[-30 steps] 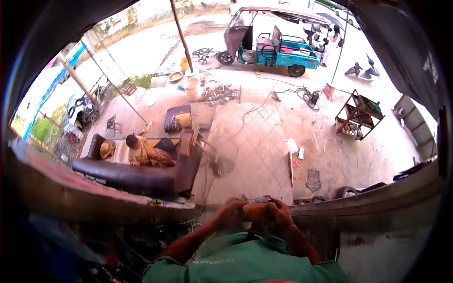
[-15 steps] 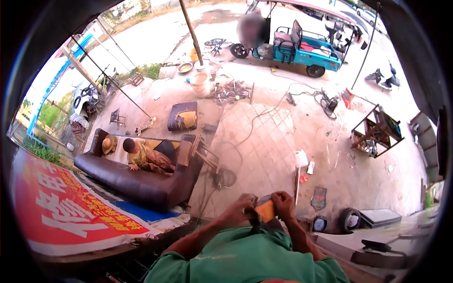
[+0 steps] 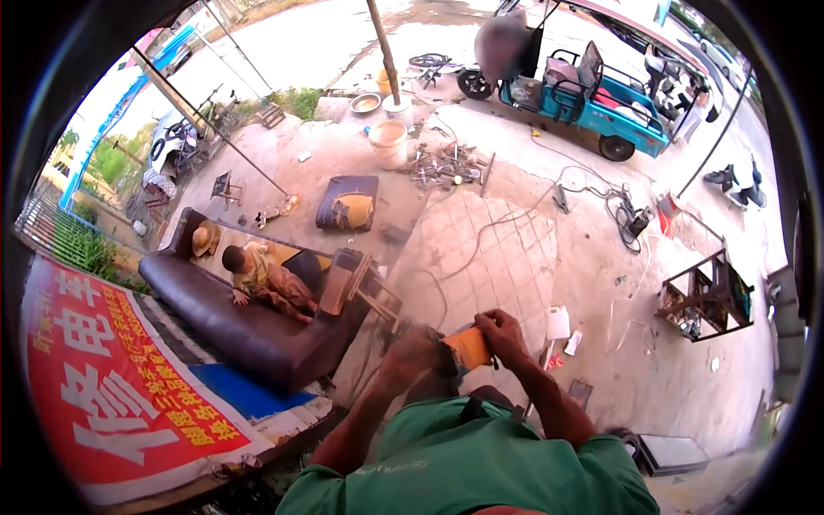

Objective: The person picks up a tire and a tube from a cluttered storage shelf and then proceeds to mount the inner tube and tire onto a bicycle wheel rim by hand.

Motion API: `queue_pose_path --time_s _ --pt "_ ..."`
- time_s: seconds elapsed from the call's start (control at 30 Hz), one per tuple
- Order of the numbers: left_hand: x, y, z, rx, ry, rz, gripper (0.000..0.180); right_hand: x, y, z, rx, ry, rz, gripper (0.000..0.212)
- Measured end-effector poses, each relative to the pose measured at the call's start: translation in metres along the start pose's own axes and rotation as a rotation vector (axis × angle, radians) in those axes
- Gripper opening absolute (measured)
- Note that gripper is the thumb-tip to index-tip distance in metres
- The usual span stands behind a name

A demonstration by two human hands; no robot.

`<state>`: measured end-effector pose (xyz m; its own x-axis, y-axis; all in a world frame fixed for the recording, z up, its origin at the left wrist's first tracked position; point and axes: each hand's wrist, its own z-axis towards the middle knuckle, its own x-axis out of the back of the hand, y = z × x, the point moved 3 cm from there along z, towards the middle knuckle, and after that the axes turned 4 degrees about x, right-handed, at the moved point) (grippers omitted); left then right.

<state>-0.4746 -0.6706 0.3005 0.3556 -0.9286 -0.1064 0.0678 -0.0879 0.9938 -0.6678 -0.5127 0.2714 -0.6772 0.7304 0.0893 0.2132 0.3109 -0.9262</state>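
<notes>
In front of my green shirt (image 3: pixel 481 463), an orange rectangular thing (image 3: pixel 469 348) with dark edges is held between my two hands; its kind I cannot make out. My left hand (image 3: pixel 410 354) is closed at its dark left end, the fingers partly blurred. At its upper right corner, the bent fingers of my right hand (image 3: pixel 505 336) grip it. Below the orange thing, dark trousers partly show.
To the left, a person (image 3: pixel 268 276) sits on a brown sofa (image 3: pixel 232 322) behind a red banner (image 3: pixel 112 378). A torn cushion (image 3: pixel 348 203), white bucket (image 3: pixel 389 144), cables (image 3: pixel 592 193) and metal-framed stand (image 3: pixel 708 296) are on the ground. A blue cargo tricycle (image 3: pixel 592 99) stands farther off.
The view has shifted, so the surroundings sit differently in it. My left hand has moved left and lower, and the orange thing is turned to show more of its broad face.
</notes>
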Motion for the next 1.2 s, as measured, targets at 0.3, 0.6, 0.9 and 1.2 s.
queue_pose_path --time_s 0.3,0.6,0.9,1.2 --pt "0.046 -0.062 0.193 0.021 0.152 -0.357 0.023 0.038 0.021 0.208 -0.065 0.038 0.241 0.04" --pt "0.045 -0.132 0.405 -0.011 0.162 -0.651 0.021 0.113 0.002 0.395 -0.098 0.088 0.502 0.038" --pt "0.101 -0.178 0.533 0.182 0.238 -0.492 0.049 0.134 -0.056 0.579 0.322 0.133 0.445 0.02" --pt "0.223 -0.258 0.625 0.444 0.46 -0.191 0.054 0.027 -0.069 0.77 0.394 -0.129 0.146 0.017"
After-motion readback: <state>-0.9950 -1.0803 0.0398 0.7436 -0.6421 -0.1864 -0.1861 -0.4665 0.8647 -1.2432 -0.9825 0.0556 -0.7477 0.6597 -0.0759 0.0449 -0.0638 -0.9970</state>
